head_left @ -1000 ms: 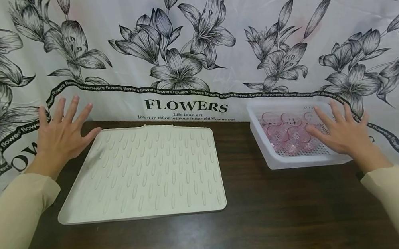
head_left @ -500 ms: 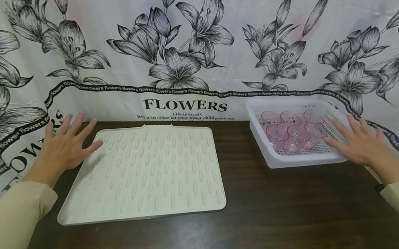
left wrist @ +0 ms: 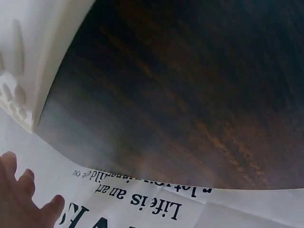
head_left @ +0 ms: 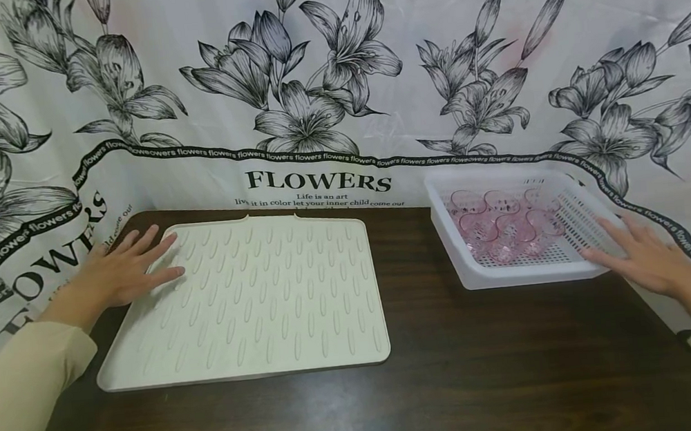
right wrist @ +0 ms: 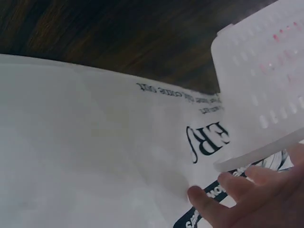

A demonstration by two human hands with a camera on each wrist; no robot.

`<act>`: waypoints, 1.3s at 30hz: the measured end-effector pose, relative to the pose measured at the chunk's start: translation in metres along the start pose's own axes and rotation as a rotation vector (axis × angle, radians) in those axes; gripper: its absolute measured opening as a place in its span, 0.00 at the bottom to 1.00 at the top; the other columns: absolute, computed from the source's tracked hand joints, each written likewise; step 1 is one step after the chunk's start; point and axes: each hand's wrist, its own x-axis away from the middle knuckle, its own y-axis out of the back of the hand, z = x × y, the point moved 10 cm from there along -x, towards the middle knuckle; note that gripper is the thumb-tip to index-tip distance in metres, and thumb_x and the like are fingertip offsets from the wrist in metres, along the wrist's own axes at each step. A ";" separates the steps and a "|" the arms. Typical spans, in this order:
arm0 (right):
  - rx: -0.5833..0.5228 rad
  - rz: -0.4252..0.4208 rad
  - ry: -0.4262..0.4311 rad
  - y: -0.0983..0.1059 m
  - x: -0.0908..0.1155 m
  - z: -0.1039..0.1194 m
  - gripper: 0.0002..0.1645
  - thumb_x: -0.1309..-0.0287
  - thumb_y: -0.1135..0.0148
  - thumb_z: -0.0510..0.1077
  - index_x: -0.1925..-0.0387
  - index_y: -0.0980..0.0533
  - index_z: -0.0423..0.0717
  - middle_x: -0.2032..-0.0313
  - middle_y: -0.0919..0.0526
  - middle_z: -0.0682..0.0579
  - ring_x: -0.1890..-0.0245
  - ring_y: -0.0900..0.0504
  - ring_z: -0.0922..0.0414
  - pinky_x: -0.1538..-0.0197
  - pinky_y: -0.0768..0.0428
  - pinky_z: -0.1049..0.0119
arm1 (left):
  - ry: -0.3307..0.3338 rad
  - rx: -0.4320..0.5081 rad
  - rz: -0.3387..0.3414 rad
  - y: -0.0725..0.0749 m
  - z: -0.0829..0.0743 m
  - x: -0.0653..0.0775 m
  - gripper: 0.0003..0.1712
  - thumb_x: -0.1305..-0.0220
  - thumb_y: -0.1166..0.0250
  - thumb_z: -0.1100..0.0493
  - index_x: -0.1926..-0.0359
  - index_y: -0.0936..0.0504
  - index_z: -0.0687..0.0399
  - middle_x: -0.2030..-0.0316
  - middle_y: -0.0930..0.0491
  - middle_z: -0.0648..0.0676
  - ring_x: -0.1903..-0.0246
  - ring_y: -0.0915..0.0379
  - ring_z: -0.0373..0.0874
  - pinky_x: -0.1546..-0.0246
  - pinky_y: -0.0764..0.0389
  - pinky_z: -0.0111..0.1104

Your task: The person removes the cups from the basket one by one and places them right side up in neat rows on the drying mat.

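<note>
The left hand [head_left: 121, 273] is spread, its grip released, over the left edge of a flat off-white mat patterned with slim ovals [head_left: 266, 299], which lies on the dark brown wooden bench [head_left: 436, 373]. The right hand [head_left: 650, 261] likewise grasps nothing; its fingers are at the right side of a white plastic basket with a perforated floor [head_left: 526, 276], also on the bench. Whether either hand makes contact is hard to judge from these angles. Translucent pink round-rimmed pieces [head_left: 506, 228] sit crowded inside the basket, so a knock from the right hand could topple them. A sideways push might skid the mat over the glossy bench, and fingers could snag the white flower-printed cloth [head_left: 412, 126] close behind the basket.
</note>
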 end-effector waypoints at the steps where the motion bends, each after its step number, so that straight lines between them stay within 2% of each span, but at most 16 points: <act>1: -0.016 0.010 -0.001 -0.001 0.000 -0.002 0.55 0.32 0.57 0.70 0.23 0.68 0.44 0.28 0.72 0.22 0.35 0.63 0.14 0.47 0.56 0.16 | -0.004 0.005 0.010 -0.002 -0.001 0.000 0.52 0.31 0.59 0.24 0.21 0.57 0.52 0.24 0.61 0.71 0.29 0.66 0.76 0.39 0.64 0.75; 7: -0.145 0.080 0.008 -0.004 -0.003 -0.009 0.58 0.32 0.53 0.68 0.24 0.67 0.37 0.33 0.70 0.14 0.41 0.55 0.10 0.50 0.49 0.16 | -0.014 0.015 0.048 -0.013 -0.004 0.001 0.53 0.32 0.57 0.24 0.22 0.53 0.56 0.25 0.59 0.73 0.29 0.64 0.78 0.39 0.58 0.74; 16: -0.197 0.106 0.030 0.003 -0.006 -0.007 0.61 0.34 0.45 0.64 0.27 0.65 0.27 0.36 0.61 0.09 0.45 0.45 0.12 0.50 0.42 0.18 | -0.058 0.040 0.035 -0.021 -0.007 0.005 0.52 0.33 0.56 0.24 0.21 0.51 0.53 0.24 0.60 0.70 0.29 0.62 0.77 0.39 0.59 0.74; 20: -0.230 0.123 0.031 0.003 -0.007 -0.005 0.62 0.35 0.43 0.63 0.27 0.66 0.27 0.36 0.61 0.09 0.45 0.44 0.12 0.50 0.42 0.19 | -0.064 0.037 0.028 -0.025 -0.007 0.006 0.52 0.32 0.55 0.25 0.22 0.50 0.54 0.24 0.58 0.70 0.29 0.60 0.77 0.39 0.57 0.73; 27: -0.259 0.158 0.014 0.002 -0.006 -0.003 0.65 0.36 0.41 0.63 0.28 0.69 0.25 0.36 0.65 0.09 0.43 0.50 0.10 0.49 0.45 0.19 | -0.078 0.036 0.031 -0.027 -0.008 0.010 0.51 0.32 0.55 0.25 0.22 0.51 0.54 0.25 0.54 0.70 0.30 0.57 0.76 0.39 0.55 0.73; 34: -0.241 0.181 -0.010 0.000 -0.005 -0.005 0.67 0.36 0.42 0.65 0.31 0.69 0.18 0.36 0.66 0.10 0.43 0.51 0.11 0.47 0.46 0.19 | -0.109 0.057 0.037 -0.028 -0.013 0.014 0.53 0.34 0.51 0.26 0.23 0.47 0.56 0.25 0.51 0.71 0.29 0.56 0.75 0.38 0.53 0.72; 39: -0.225 0.189 -0.017 0.001 -0.004 -0.002 0.68 0.36 0.44 0.66 0.31 0.69 0.17 0.36 0.66 0.10 0.43 0.51 0.11 0.46 0.46 0.19 | -0.133 0.024 0.019 -0.030 -0.015 0.017 0.55 0.38 0.47 0.24 0.23 0.46 0.56 0.26 0.48 0.70 0.30 0.54 0.74 0.39 0.49 0.71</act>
